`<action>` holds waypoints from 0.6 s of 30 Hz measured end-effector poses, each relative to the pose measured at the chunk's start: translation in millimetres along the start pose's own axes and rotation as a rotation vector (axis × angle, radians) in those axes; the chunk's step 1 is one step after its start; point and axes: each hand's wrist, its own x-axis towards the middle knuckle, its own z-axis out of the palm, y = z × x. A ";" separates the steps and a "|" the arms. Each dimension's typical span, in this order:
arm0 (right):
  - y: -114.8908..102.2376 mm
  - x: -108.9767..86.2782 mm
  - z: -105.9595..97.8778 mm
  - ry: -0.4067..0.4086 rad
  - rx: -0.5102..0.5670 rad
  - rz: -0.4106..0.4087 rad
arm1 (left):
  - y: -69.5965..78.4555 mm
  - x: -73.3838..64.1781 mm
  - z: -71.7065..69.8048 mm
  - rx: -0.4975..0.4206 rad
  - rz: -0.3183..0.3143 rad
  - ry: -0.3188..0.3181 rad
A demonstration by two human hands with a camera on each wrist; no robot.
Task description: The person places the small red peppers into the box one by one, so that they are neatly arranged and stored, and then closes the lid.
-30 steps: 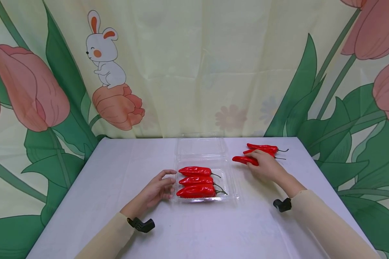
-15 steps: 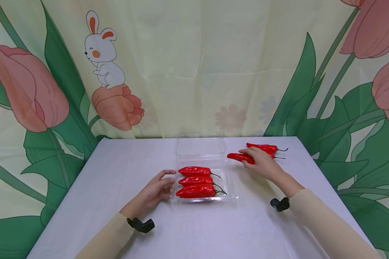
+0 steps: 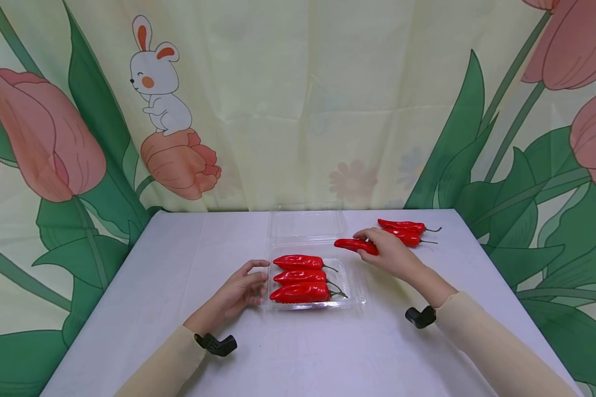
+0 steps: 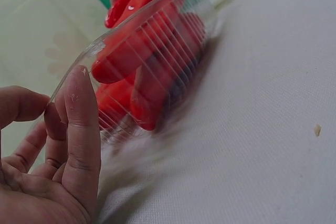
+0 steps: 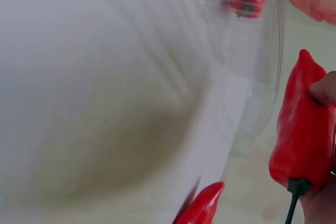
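Observation:
My right hand grips a red chili pepper along its side, above the right edge of a clear plastic clamshell box. The pepper's tip points left, and its green stem hangs by the palm in the right wrist view. Three red peppers lie side by side in the box, stems to the right. At the box's left side, my left hand has its fingers loosely spread, fingertips touching the rim in the left wrist view.
Two more red peppers lie on the white-covered table at the back right. The box's lid is folded back toward a printed curtain behind the table.
My right hand has carried the pepper left, away from the two peppers at the back right and over the box's right edge. My left hand has stayed at the box's side.

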 end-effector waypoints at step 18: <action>-25.3 4.1 11.5 -0.058 0.045 -0.029 | 0.9 -1.4 -0.1 0.004 0.010 -0.014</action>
